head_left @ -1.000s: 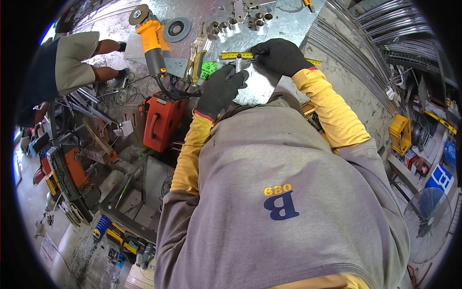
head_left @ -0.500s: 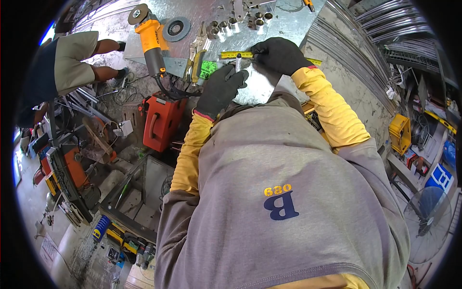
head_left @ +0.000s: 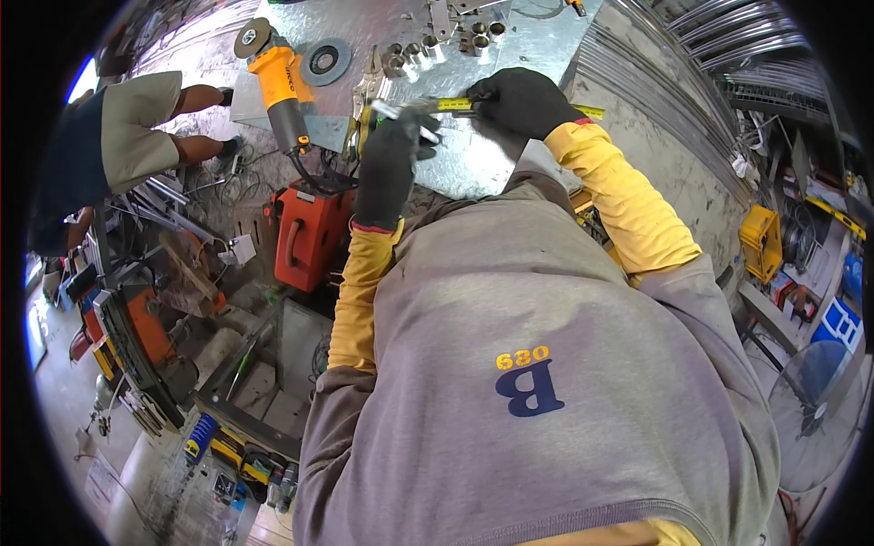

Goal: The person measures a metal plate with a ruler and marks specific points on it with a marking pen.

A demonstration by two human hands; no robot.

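My left hand [head_left: 393,164], in a dark glove, is closed around a white marker [head_left: 414,123], which tilts across the fingers and looks slightly blurred. A yellow measuring tape [head_left: 453,105] stretches over the sheet-metal surface [head_left: 464,159]. Gripping the tape's blade from above is my gloved right hand [head_left: 528,105]; its fingertips are partly hidden, and the blade shows again on its far right side. Just beyond the left hand lie locking pliers [head_left: 371,80]. Several short metal tube pieces [head_left: 428,53] stand ahead of both hands.
An orange angle grinder [head_left: 282,86] and a grey abrasive disc [head_left: 325,62] lie on the left of the metal surface. Below them on the floor is a red machine [head_left: 309,232]. Another person [head_left: 137,127] stands at left. Metal bars [head_left: 655,114] lie at right.
My left hand has lifted and shifted up and left with the marker, which has gone from upright to tilted. My right hand stays on the tape, moving only slightly left.
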